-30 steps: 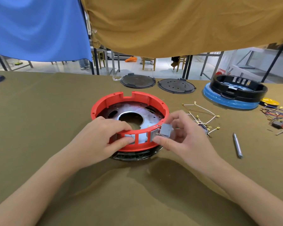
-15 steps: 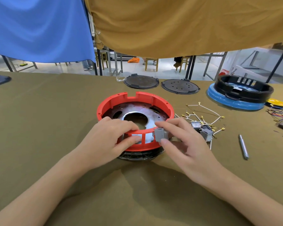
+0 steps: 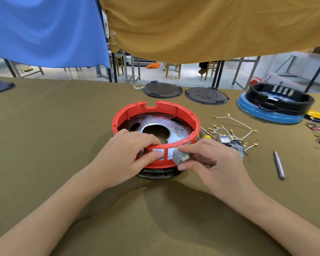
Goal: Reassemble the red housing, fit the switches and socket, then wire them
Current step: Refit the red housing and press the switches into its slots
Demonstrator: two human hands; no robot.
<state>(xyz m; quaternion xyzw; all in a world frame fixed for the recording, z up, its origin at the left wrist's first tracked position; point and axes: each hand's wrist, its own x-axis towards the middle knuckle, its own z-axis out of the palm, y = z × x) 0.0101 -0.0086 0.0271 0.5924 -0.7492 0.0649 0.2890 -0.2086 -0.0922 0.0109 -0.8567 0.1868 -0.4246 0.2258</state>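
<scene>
Fitting the first parts, by the look of it: the red housing sits near the middle of the table; the right hand pinches a grey switch at a front-wall slot; the left hand grips the rim, thumb on that wall; more switches and loose wires lie just right of the housing, so wiring seems wholly undone.
</scene>
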